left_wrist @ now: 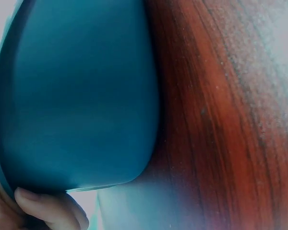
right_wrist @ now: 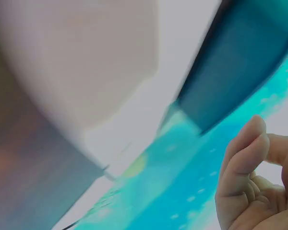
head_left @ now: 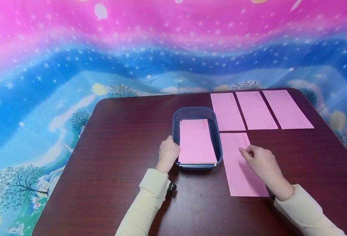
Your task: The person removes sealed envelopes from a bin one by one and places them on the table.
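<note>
My left hand [head_left: 168,151] grips the left rim of a blue plastic box [head_left: 193,112]; in the left wrist view its fingers curl at the edge of the box [left_wrist: 81,96]. A stack of envelopes lies inside, with a pink envelope [head_left: 195,141] on top and paler edges beneath it. Over another pink envelope [head_left: 234,164], flat on the table right of the box, hovers my right hand [head_left: 263,162]. Its fingers are curled, and in the right wrist view the thumb and fingertips [right_wrist: 257,127] come together with nothing visible between them.
Three more pink envelopes lie in a row behind: the left one [head_left: 227,113], the middle one [head_left: 256,111] and the right one [head_left: 288,109]. The dark brown table [head_left: 117,137] has rounded back corners. Behind it hangs a pink and blue patterned cloth [head_left: 161,39].
</note>
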{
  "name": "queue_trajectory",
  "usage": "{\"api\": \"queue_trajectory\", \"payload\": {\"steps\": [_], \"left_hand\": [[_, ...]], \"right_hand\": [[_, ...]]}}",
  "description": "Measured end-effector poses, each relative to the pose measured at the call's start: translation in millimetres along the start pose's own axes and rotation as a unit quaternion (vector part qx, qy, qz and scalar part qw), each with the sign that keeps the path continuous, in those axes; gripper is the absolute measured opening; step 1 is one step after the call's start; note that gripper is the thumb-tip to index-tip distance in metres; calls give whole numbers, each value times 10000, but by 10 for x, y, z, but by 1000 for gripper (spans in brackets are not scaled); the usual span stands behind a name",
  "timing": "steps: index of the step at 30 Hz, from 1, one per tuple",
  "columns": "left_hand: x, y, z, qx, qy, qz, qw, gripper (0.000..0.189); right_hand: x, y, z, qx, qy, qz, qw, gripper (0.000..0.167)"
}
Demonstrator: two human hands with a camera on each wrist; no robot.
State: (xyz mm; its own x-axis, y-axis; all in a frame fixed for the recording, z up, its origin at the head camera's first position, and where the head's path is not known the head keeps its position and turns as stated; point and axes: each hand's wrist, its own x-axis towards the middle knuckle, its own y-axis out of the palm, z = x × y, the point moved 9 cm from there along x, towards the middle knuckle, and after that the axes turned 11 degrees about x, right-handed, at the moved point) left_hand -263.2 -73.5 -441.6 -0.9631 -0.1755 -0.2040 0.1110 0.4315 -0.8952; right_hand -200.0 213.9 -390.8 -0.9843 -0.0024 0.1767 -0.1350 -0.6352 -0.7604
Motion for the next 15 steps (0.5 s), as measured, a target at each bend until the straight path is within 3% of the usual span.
{"api": "queue_trajectory", "payload": {"steps": [3, 8, 15], "left_hand": [[-7, -16, -1, 12, -23, 13, 10000, 44], [-6, -29, -21, 82, 49, -37, 9999, 42], [-10, -20, -37, 138, 52, -10, 9999, 40]], "right_hand": [[85, 103, 281, 238, -222, -45, 9995, 25], [214, 355, 631, 493, -334, 246, 9979, 25], [300, 628, 769, 202, -179, 712, 9971, 28]]}}
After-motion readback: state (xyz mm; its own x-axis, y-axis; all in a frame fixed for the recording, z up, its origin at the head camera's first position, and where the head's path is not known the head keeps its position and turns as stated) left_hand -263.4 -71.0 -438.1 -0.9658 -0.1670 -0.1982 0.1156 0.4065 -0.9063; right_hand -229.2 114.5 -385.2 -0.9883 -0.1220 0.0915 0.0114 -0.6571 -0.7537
